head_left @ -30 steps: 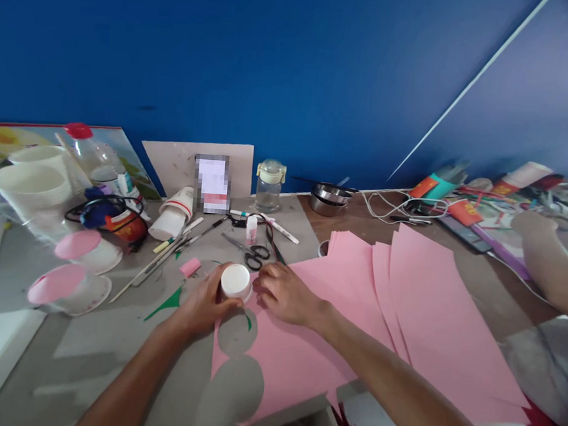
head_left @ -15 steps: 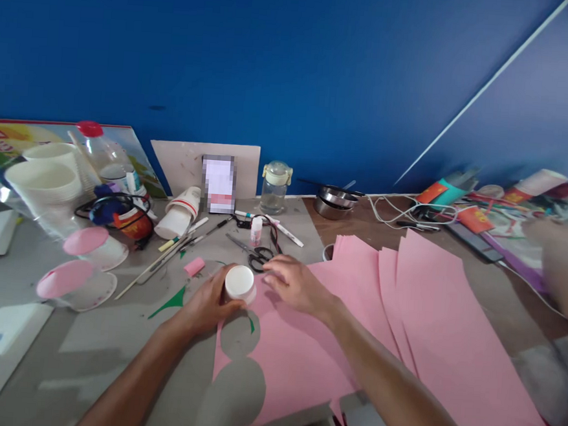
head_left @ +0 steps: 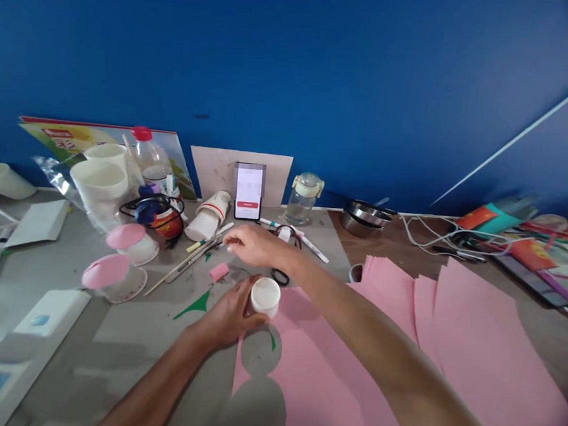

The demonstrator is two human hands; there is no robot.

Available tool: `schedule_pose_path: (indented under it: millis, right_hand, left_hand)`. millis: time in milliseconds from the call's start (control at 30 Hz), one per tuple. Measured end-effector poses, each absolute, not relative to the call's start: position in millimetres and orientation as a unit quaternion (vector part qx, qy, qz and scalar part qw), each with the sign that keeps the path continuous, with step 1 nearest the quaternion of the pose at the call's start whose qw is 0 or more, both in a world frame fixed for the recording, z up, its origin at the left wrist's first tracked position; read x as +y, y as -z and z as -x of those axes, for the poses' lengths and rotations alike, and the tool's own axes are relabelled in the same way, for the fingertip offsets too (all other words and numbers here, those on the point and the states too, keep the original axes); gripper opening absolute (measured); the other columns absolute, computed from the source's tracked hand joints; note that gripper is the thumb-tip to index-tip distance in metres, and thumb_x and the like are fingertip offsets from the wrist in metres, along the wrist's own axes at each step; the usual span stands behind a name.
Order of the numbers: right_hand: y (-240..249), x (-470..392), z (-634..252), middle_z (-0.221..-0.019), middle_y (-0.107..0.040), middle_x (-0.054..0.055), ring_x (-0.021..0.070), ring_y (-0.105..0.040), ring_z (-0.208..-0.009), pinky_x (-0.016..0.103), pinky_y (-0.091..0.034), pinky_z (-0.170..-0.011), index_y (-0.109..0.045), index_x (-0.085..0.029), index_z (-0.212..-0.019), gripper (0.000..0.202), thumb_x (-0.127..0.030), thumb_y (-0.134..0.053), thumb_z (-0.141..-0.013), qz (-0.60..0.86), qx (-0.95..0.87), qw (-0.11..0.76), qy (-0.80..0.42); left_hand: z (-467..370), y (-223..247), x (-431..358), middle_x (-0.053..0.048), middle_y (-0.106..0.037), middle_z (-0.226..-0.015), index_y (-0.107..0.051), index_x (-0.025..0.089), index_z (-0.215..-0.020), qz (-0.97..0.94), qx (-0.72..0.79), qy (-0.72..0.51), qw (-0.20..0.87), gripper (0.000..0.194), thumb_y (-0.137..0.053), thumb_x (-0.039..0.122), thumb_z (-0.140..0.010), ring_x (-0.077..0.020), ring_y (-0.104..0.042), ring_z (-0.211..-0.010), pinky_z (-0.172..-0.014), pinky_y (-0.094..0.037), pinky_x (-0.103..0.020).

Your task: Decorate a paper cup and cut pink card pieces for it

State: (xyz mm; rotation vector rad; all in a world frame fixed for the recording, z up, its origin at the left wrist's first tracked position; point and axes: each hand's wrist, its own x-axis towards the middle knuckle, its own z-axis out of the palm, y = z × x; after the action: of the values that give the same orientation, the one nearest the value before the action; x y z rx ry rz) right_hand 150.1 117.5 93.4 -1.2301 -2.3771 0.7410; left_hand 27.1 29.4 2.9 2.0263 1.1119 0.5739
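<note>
My left hand (head_left: 236, 310) is wrapped round a white paper cup (head_left: 265, 295), which stands at the top left corner of a pink sheet (head_left: 317, 364) with round cut-outs along its left edge. Beyond the cup, my right hand (head_left: 250, 244) reaches over the pens and brushes (head_left: 188, 261); its fingers are bent close together, and what they touch, if anything, is hidden. The black scissors (head_left: 280, 277) lie partly under my right forearm. A small pink eraser-like piece (head_left: 219, 273) and a green paper scrap (head_left: 194, 304) are left of the cup.
Two cups with pink paper tops (head_left: 107, 272), stacked paper cups (head_left: 102, 184) and a bottle (head_left: 151, 158) stand left. A phone (head_left: 249, 191) leans on a board at the back, beside a glass jar (head_left: 303, 198). More pink sheets (head_left: 489, 338), metal bowls (head_left: 365, 217) and cables lie right.
My right hand has moved left and away from me, from beside the scissors to over the pens. My left hand still holds the cup. The view has turned left; the other person's arm has left it.
</note>
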Motion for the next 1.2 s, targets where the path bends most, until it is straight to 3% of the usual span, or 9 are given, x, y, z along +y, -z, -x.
schedule_pose_path:
  millis: [133,267,433,667,800,933,1100,1200]
  right_hand:
    - [-95,137,-129,-0.093,-0.074,0.006,0.0187,-0.065,-0.084,0.025,-0.045,-0.072,-0.072,-0.017,-0.084,0.017,-0.008,-0.058,-0.080,0.432,-0.849,0.150,-0.266]
    - [-110,120,-154,-0.100,-0.073,0.000,0.0127,-0.065,-0.086,0.020,-0.047,-0.073,-0.069,-0.021,-0.100,0.021,-0.016,-0.055,-0.086,0.425,-0.840,0.163,-0.297]
    - [-117,92,-217,-0.077,-0.069,-0.001,0.0095,-0.060,-0.062,0.021,-0.047,-0.062,-0.069,-0.017,-0.094,0.018,-0.021,-0.054,-0.084,0.470,-0.731,0.249,-0.427]
    - [-112,87,-254,-0.075,-0.068,0.000,0.0100,-0.058,-0.059,0.021,-0.042,-0.058,-0.068,-0.016,-0.089,0.019,-0.025,-0.052,-0.084,0.533,-0.697,0.341,-0.337]
    - [-124,97,-242,-0.073,-0.069,0.000,0.0119,-0.061,-0.063,0.022,-0.044,-0.061,-0.069,-0.017,-0.090,0.022,-0.025,-0.049,-0.085,0.546,-0.732,0.297,-0.281]
    - [-121,126,-252,-0.091,-0.073,0.003,0.0158,-0.065,-0.081,0.024,-0.044,-0.072,-0.071,-0.019,-0.089,0.025,-0.016,-0.047,-0.085,0.672,-0.708,0.183,-0.120]
    - [-72,140,-279,-0.090,-0.074,0.014,0.0259,-0.067,-0.090,0.030,-0.046,-0.076,-0.074,-0.016,-0.078,0.019,-0.010,-0.056,-0.077,0.737,-0.662,0.084,-0.107]
    - [-42,136,-280,-0.102,-0.071,0.019,0.0300,-0.066,-0.096,0.034,-0.047,-0.077,-0.073,-0.014,-0.091,0.020,-0.014,-0.059,-0.077,0.751,-0.648,0.063,-0.108]
  left_hand:
    - [-27,-3,29,-0.013,-0.063,-0.114,-0.044,0.018,-0.128,-0.793,0.424,-0.231,0.373,0.058,-0.066,0.028,-0.075,-0.0283,-0.062,-0.102,-0.087,-0.049,-0.040]
    - [-27,-3,30,-0.010,-0.063,-0.115,-0.045,0.021,-0.126,-0.785,0.417,-0.240,0.391,0.058,-0.066,0.022,-0.072,-0.0264,-0.061,-0.102,-0.087,-0.049,-0.037]
    - [-27,0,31,-0.009,-0.062,-0.114,-0.045,0.021,-0.126,-0.782,0.413,-0.242,0.399,0.056,-0.064,0.024,-0.074,-0.0262,-0.060,-0.103,-0.088,-0.048,-0.037]
    - [-27,1,30,-0.011,-0.062,-0.115,-0.043,0.018,-0.128,-0.785,0.427,-0.227,0.386,0.056,-0.062,0.027,-0.076,-0.0270,-0.058,-0.106,-0.091,-0.046,-0.038]
    - [-26,3,30,-0.011,-0.063,-0.113,-0.042,0.019,-0.128,-0.786,0.426,-0.228,0.387,0.056,-0.061,0.028,-0.077,-0.0271,-0.060,-0.102,-0.086,-0.049,-0.038]
    - [-26,3,31,-0.012,-0.063,-0.116,-0.044,0.019,-0.128,-0.786,0.421,-0.242,0.383,0.056,-0.063,0.029,-0.075,-0.0287,-0.060,-0.105,-0.090,-0.048,-0.040]
    - [-26,0,30,-0.011,-0.063,-0.118,-0.045,0.020,-0.128,-0.781,0.422,-0.245,0.390,0.056,-0.064,0.026,-0.075,-0.0270,-0.060,-0.108,-0.091,-0.047,-0.037]
    - [-26,0,30,-0.009,-0.064,-0.117,-0.046,0.020,-0.128,-0.781,0.425,-0.242,0.388,0.056,-0.064,0.026,-0.075,-0.0259,-0.060,-0.107,-0.090,-0.048,-0.035]
